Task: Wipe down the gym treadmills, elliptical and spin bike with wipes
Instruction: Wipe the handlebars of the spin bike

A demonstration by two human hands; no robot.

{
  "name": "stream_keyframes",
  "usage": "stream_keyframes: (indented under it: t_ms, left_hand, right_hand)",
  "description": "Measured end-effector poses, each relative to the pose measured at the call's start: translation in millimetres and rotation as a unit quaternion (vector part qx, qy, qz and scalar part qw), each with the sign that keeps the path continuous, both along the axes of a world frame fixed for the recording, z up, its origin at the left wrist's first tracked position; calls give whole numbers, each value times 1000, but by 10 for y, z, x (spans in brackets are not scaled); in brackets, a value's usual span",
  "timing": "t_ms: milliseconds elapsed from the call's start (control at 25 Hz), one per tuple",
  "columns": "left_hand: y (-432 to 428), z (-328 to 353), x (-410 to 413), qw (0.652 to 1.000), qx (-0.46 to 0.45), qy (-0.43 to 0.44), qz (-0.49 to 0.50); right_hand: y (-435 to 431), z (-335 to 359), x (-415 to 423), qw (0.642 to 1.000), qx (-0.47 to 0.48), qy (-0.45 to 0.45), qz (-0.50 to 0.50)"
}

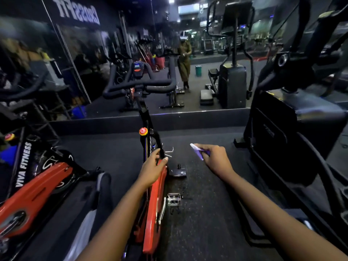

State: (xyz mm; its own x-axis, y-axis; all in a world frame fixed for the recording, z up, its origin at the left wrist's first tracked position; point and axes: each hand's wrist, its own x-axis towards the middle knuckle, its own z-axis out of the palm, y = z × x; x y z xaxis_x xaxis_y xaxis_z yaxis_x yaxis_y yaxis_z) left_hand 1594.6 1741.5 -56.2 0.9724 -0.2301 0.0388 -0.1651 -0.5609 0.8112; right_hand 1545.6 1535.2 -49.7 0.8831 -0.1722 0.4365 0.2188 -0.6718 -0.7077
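Observation:
A red and black spin bike (153, 200) stands straight ahead of me, its black handlebar (139, 85) toward a wall mirror. My left hand (152, 167) rests on the top of the bike's red frame, fingers loosely spread around the black post. My right hand (214, 159) hovers over the floor to the right of the bike and pinches a crumpled purple-white wipe (197, 150). The wipe touches nothing. A black elliptical (293, 125) stands at the right.
A second red spin bike (35, 189) marked VIVA FITNESS stands close on my left. A pedal (174, 199) sticks out to the right of the middle bike. The mirror (169, 53) ahead reflects the machines and a standing person. Dark rubber floor (207, 213) lies between bike and elliptical.

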Motion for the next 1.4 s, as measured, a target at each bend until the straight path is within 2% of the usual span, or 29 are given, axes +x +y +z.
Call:
stream_keyframes:
  t_ms: [200, 400, 600, 720, 840, 880, 1000, 1160, 1280, 1400]
  left_hand:
    - [-449, 6, 993, 997, -57, -14, 50]
    - [-910, 239, 2233, 989, -81, -86, 94]
    - [-1192, 715, 3334, 969, 12, -233, 78]
    - [-1353, 943, 4111, 955, 82, -270, 92]
    - [-1547, 1076, 4727, 932, 213, -285, 73]
    - [-1562, 1116, 4887, 930, 220, -288, 68]
    - [-1324, 1175, 5117, 933, 160, -309, 96]
    - [-870, 835, 4792, 927, 79, -317, 186]
    - [-768, 536, 4488, 932, 27, -263, 249]
    - [-922, 354, 4381, 936, -38, -207, 283]
  right_hand:
    - [-517, 189, 1024, 999, -29, -34, 5]
    - [-968, 596, 2429, 998, -34, -30, 51]
    - [-1295, 799, 3502, 997, -17, -74, 34]
    - [-1392, 916, 4241, 995, -14, -86, 40]
    - [-1476, 1082, 4891, 992, -17, -113, 44]
    - [-1504, 1112, 5104, 991, -30, -121, 58]
    - [-1445, 1152, 5624, 971, -80, -142, 173]
    - [-991, 1101, 5894, 921, -81, -162, 344]
    - [-661, 1046, 5999, 883, -83, -168, 431]
    - [-462, 1064, 6027, 860, -90, -167, 474]
